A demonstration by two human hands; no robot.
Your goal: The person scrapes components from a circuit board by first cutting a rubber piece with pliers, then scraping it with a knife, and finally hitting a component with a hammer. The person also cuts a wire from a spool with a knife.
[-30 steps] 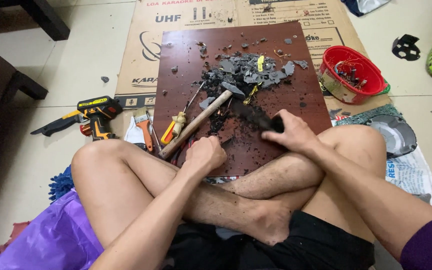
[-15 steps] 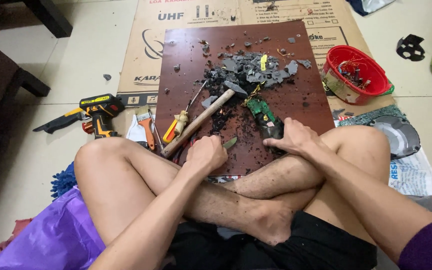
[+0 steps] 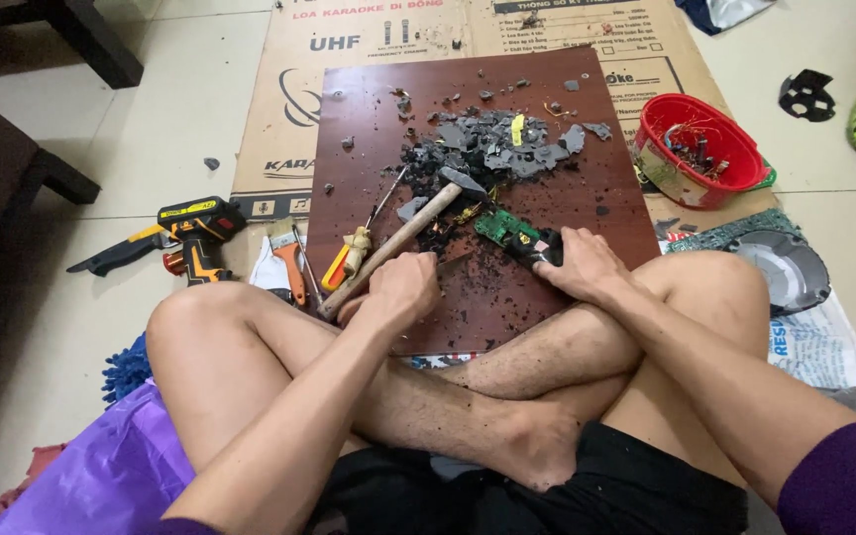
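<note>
The green circuit board (image 3: 505,227) lies on the dark brown wooden board (image 3: 359,109) in front of my crossed legs, just below the heap of grey broken plastic pieces (image 3: 492,149) and amid black crumbs. My right hand (image 3: 579,264) presses down at the near end of it, fingers curled over a black part (image 3: 544,248) joined to the circuit board — clamped on that, as far as I can see. My left hand (image 3: 400,289) is closed around the wooden handle of the hammer (image 3: 403,236), whose metal head rests on the wooden board beside the grey rubble, just left of the circuit board. The two hands are apart, the board's dark litter between them. Left of the hammer handle lie a yellow-handled screwdriver (image 3: 341,263) and an orange-handled brush (image 3: 289,263), and further left on the tile floor a yellow and black cordless drill (image 3: 190,238). The wooden board sits on flattened cardboard (image 3: 279,119). To the right stands a red plastic basket (image 3: 700,149) holding small parts and wires — and nearer my right knee, a round grey metal disc (image 3: 790,267) on newspaper.
</note>
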